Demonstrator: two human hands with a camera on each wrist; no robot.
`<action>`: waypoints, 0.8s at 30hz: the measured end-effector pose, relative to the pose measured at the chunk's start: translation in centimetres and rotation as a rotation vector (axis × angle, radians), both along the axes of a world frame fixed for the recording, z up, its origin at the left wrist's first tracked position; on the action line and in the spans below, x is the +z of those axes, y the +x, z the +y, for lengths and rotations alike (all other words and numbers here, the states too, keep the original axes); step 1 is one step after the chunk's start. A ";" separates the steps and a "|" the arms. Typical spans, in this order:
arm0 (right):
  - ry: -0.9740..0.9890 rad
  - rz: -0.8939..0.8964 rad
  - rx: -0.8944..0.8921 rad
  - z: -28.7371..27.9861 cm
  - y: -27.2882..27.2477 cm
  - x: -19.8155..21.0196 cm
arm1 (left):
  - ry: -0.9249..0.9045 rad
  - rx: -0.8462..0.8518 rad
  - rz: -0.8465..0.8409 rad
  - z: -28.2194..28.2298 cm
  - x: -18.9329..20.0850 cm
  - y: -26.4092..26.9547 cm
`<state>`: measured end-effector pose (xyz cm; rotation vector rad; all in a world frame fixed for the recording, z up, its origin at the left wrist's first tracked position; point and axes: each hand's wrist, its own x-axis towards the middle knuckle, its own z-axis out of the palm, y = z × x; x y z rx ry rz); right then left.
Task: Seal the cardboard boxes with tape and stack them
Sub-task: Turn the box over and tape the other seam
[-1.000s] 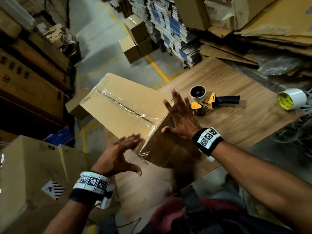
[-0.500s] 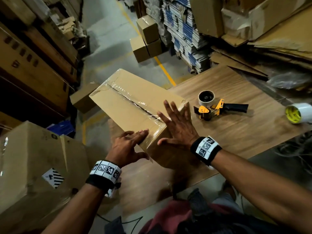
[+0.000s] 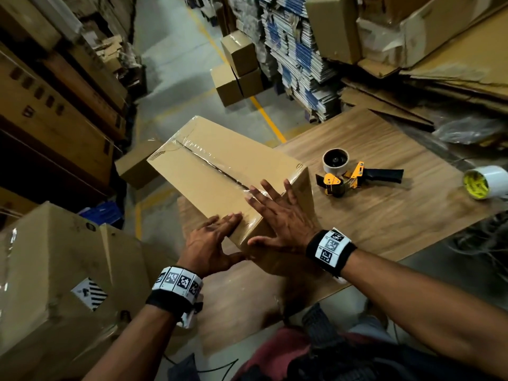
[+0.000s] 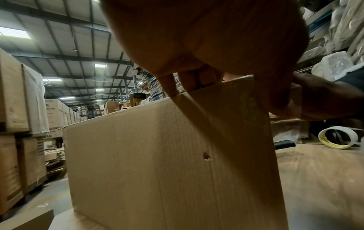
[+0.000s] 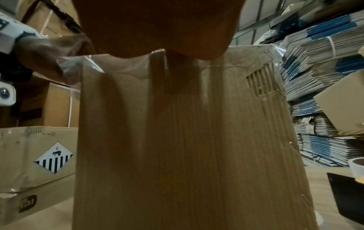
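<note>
A long cardboard box [image 3: 220,171] lies on the wooden table [image 3: 384,221], its far end overhanging the table's left edge. Clear tape [image 3: 214,167] runs along its top seam and down over the near end. My left hand [image 3: 220,237] lies flat on the near left top edge, fingers straight. My right hand [image 3: 272,215] is spread flat over the near end, fingers on top and thumb on the end face. In the right wrist view the clear tape [image 5: 118,66] folds over the box [image 5: 177,140] edge. A yellow and black tape dispenser [image 3: 349,177] lies to the box's right.
A white tape roll [image 3: 483,182] lies near the table's right edge. A big taped box with a striped diamond label [image 3: 55,270] stands left of me. Small boxes [image 3: 236,72] sit stacked on the floor beyond, next to piles of flat cartons [image 3: 299,64]. High box stacks [image 3: 55,105] line the left.
My left hand has come from beside the box onto its near top edge. My right hand has stayed spread on the near end, sliding a little toward the corner.
</note>
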<state>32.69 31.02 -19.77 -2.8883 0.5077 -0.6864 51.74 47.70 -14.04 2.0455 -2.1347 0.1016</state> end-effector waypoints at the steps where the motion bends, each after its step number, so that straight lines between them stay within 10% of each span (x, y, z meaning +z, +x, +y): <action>1: -0.015 -0.002 -0.001 0.2 -0.1 0.1 | -0.005 0.007 0.010 0.0 -0.1 0.0; 24: -0.023 -0.008 -0.015 0.8 -0.3 -0.1 | -0.285 0.238 0.361 0.4 -4.6 -4.1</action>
